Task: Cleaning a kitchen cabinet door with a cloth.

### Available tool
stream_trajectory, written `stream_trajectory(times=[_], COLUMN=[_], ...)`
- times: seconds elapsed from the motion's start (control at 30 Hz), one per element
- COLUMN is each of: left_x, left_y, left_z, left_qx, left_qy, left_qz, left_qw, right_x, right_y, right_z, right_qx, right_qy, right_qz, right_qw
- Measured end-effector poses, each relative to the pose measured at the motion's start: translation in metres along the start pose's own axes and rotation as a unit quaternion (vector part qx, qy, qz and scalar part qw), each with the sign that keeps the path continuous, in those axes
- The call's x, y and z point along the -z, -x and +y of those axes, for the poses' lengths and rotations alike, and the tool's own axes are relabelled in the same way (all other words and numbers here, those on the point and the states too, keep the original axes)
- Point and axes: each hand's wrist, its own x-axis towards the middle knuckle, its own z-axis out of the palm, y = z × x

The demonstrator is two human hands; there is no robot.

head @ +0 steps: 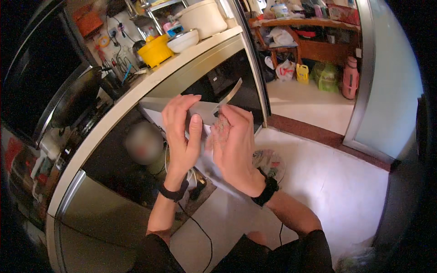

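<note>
Before me a light cabinet door (205, 112) stands out from the counter, its flat edge turned up towards me. My left hand (181, 133) grips this edge, fingers over it and thumb alongside. Close to its right, my right hand (235, 146) is curled around a crumpled, pinkish-grey cloth (222, 128) pressed at the door; the cloth is blurred and partly hidden by the fingers. A curved metal handle (233, 91) rises just beyond my right fingers. Each wrist has a dark band.
On the counter (150, 82) are a yellow juicer (155, 51), a white bowl (184, 41) and a cream pot (203, 18). The cabinet (116, 160) below holds a blurred round object and cables. A round patterned item (269, 163) lies on the floor. A pink thermos (350, 78) stands past the doorway.
</note>
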Motion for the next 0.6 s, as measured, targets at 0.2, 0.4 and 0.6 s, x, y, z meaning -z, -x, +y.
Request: stream_trajectory(times=[0.2, 0.4, 0.6], left_x=[0.004, 0.010, 0.023], left_y=[-0.003, 0.004, 0.008], left_z=[0.000, -0.005, 0.001], left_qx=[-0.010, 0.005, 0.018], left_qy=[0.011, 0.006, 0.023], left_qz=[-0.003, -0.012, -0.019], left_qw=[1.000, 1.000, 0.999], right_x=[0.019, 0.036, 0.017], right_y=[0.036, -0.017, -0.020], right_z=[0.018, -0.017, 0.003], right_qx=[-0.072, -0.280, -0.036], right_qy=[-0.105, -0.317, -0.169], right_qz=[-0.050, -0.010, -0.145], right_qw=[0.991, 0.906, 0.974])
